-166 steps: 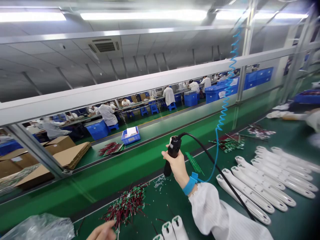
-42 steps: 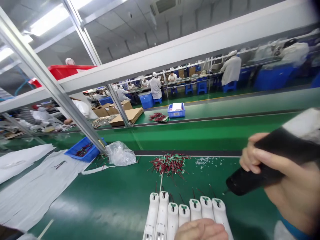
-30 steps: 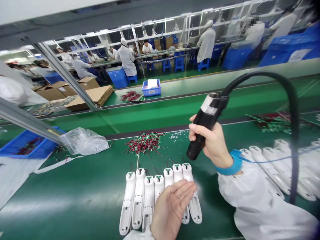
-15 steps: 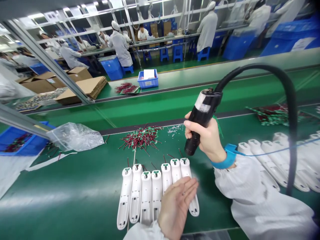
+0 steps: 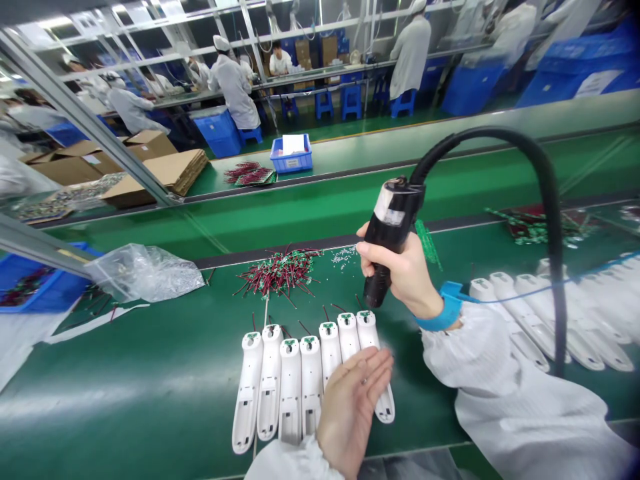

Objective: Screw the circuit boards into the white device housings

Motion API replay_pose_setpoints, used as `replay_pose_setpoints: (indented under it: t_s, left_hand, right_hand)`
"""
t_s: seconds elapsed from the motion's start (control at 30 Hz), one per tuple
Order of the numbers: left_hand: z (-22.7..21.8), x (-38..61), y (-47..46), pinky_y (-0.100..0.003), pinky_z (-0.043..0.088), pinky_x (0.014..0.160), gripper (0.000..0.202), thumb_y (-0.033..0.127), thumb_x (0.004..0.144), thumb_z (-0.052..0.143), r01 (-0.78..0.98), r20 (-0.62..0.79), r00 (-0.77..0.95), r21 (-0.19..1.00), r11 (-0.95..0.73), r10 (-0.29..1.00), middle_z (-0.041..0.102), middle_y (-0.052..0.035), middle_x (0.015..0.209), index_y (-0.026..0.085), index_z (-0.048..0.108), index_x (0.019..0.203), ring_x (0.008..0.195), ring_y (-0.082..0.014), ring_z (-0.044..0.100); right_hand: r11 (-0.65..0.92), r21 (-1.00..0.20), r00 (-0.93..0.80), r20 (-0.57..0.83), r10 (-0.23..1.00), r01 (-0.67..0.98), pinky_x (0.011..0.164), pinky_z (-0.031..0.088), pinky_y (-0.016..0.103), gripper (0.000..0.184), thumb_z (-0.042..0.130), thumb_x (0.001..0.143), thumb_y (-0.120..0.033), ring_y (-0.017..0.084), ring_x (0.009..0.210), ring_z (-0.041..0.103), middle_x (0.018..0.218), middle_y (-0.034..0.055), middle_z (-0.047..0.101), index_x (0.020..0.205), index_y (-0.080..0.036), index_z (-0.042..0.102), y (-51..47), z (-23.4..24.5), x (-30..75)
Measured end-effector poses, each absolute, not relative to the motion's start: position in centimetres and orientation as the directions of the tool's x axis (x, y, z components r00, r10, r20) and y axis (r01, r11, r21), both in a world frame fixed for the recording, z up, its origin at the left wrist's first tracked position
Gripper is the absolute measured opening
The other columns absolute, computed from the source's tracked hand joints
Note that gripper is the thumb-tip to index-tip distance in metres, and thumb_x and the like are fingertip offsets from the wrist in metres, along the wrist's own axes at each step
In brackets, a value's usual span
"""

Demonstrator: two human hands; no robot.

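My right hand (image 5: 413,270) is closed around a black electric screwdriver (image 5: 393,217), its lower end pointing down above the table. A thick black cable (image 5: 543,173) arches from its top to the right. My left hand (image 5: 350,407) is open, palm up, with fingers stretched; a tiny speck shows near the fingers, too small to name. It lies over the right part of a row of white plastic housings (image 5: 247,387), partly hiding some. Small green circuit boards (image 5: 251,340) sit in their top ends, with dark red wires sticking out.
Behind the row lie a pile of small boards with red wires (image 5: 280,275) and scattered tiny white parts (image 5: 344,257). More white housings (image 5: 530,303) lie at the right. A plastic bag (image 5: 145,273) and a blue bin (image 5: 45,293) are at left. Co-workers (image 5: 233,87) are beyond.
The view has shifted slightly, so most things appear a little further left. My right hand with the screwdriver has moved slightly left toward the rightmost housing. My left hand stays over the row.
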State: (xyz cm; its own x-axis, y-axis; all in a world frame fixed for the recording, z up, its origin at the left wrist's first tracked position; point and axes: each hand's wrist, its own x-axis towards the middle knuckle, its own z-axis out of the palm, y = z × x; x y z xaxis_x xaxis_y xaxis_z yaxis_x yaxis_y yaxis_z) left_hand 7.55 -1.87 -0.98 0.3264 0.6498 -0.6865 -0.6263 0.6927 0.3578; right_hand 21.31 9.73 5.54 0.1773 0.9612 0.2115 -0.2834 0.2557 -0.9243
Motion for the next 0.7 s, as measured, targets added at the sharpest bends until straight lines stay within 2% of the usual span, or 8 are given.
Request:
replay_pose_setpoints:
  t_s: [0.1, 0.2, 0.33, 0.43, 0.53, 0.63, 0.7]
  left_hand:
    - [-0.5, 7.6, -1.8, -0.035, 0.053, 0.098, 0.024, 0.009, 0.094, 0.046, -0.612, -0.672, 0.352, 0.362, 0.704, 0.651, 0.073, -0.023, 0.105, 0.0, 0.068, 0.095, 0.104, -0.0284, 0.069]
    - [0.2, 7.6, -1.7, -0.03, 0.058, 0.084, 0.027, 0.015, 0.097, 0.047, -0.596, -0.669, 0.388, 0.342, 0.726, 0.634, 0.076, -0.0198, 0.095, 0.002, 0.069, 0.09, 0.092, -0.0248, 0.073]
    - [1.2, 7.8, -1.2, -0.023, 0.058, 0.064, 0.038, 0.022, 0.1, 0.042, -0.586, -0.707, 0.4, 0.292, 0.756, 0.583, 0.076, -0.0144, 0.075, 0.003, 0.07, 0.083, 0.069, -0.0179, 0.074]
    - [1.3, 7.8, -1.0, -0.021, 0.056, 0.063, 0.038, 0.025, 0.1, 0.044, -0.574, -0.702, 0.411, 0.296, 0.764, 0.581, 0.075, -0.013, 0.074, 0.004, 0.07, 0.082, 0.066, -0.0154, 0.073]
    - [0.9, 7.5, -1.2, -0.021, 0.052, 0.058, 0.025, 0.029, 0.09, 0.062, -0.489, -0.646, 0.418, 0.433, 0.757, 0.639, 0.073, -0.0095, 0.067, 0.007, 0.07, 0.08, 0.058, -0.0131, 0.068]
    - [0.4, 7.2, -1.4, -0.019, 0.04, 0.047, 0.033, 0.041, 0.079, 0.072, -0.297, -0.549, 0.356, 0.701, 0.649, 0.756, 0.067, -0.0053, 0.053, 0.01, 0.069, 0.069, 0.044, -0.0083, 0.051]
    - [0.5, 6.9, -1.4, -0.02, 0.033, 0.046, 0.034, 0.044, 0.076, 0.073, -0.153, -0.481, 0.295, 0.829, 0.538, 0.825, 0.059, -0.0005, 0.045, 0.012, 0.068, 0.064, 0.042, -0.0069, 0.041]
  right_hand:
    - [0.323, -0.889, 0.188, 0.274, 0.943, -0.325, 0.042, 0.041, 0.023, 0.022, 0.075, 0.07, -0.023, 0.009, 0.041, 0.049, 0.052, -0.005, 0.056, 0.087, -0.017, 0.063, 8.7, 6.9, 21.7]
    - [0.361, -0.837, 0.187, 0.31, 0.932, -0.411, 0.04, 0.038, 0.023, 0.014, 0.069, 0.072, -0.02, 0.008, 0.038, 0.044, 0.051, -0.0059, 0.052, 0.085, -0.019, 0.063, 7.0, 8.8, 21.7]
    - [0.312, -0.817, 0.121, 0.29, 0.949, -0.485, 0.037, 0.032, 0.023, 0.013, 0.066, 0.071, -0.019, 0.006, 0.035, 0.039, 0.049, -0.0066, 0.049, 0.083, -0.019, 0.061, 5.2, 10.7, 21.2]
    - [0.279, -0.82, 0.091, 0.271, 0.958, -0.499, 0.037, 0.031, 0.023, 0.013, 0.067, 0.07, -0.019, 0.006, 0.034, 0.037, 0.047, -0.0071, 0.048, 0.082, -0.019, 0.06, 4.7, 11.1, 20.8]
    - [0.277, -0.819, 0.112, 0.256, 0.96, -0.502, 0.036, 0.031, 0.022, 0.013, 0.066, 0.069, -0.019, 0.006, 0.034, 0.037, 0.047, -0.0072, 0.048, 0.08, -0.02, 0.061, 4.7, 11.2, 20.8]
    - [0.283, -0.813, 0.149, 0.241, 0.959, -0.509, 0.036, 0.03, 0.022, 0.01, 0.062, 0.068, -0.016, 0.005, 0.034, 0.038, 0.046, -0.0065, 0.047, 0.078, -0.019, 0.062, 4.6, 11.5, 21.0]
    - [0.276, -0.812, 0.153, 0.23, 0.961, -0.515, 0.036, 0.03, 0.021, 0.011, 0.058, 0.067, -0.014, 0.005, 0.034, 0.038, 0.045, -0.006, 0.047, 0.076, -0.018, 0.062, 4.5, 11.8, 21.1]
